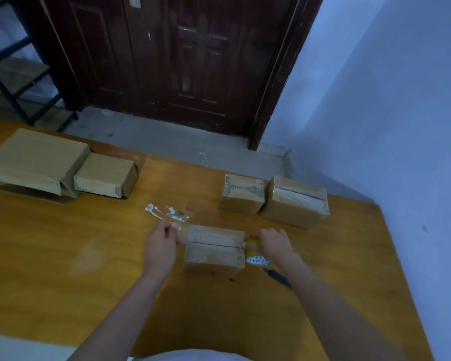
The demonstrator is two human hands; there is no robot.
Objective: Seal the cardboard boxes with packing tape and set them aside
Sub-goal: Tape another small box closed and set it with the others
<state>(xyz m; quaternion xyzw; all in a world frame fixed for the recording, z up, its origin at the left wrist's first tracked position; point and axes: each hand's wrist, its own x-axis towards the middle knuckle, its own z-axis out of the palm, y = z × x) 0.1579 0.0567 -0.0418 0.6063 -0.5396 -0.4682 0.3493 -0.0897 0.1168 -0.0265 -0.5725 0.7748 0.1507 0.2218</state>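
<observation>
Cardboard box (pixel 214 252) sits near the middle of the orange counter (pixel 63 256), between both hands. Left hand (pixel 160 246) pinches the free end of clear tape (pixel 182 234) stretched over its top seam; right hand (pixel 270 243) grips the yellow tape roll (pixel 253 252) at the box's right edge.

No lettering, brand or number can be read anywhere on this orange-brown wooden table (pixel 63 269). The small brown cardboard box at the far right-centre (pixel 242 194) carries rows of dark print across its taped top, too blurred to make out. The small brown cardboard box between the hands (pixel 214 250) shows faint dark marks along its right edge, equally illegible. A white-and-dark triangle-patterned band on the yellow tape roll (pixel 257 260) is a pattern, not text. A pale paper slip on the dark red-brown wooden door (pixel 135 1) shows no legible writing.
</observation>
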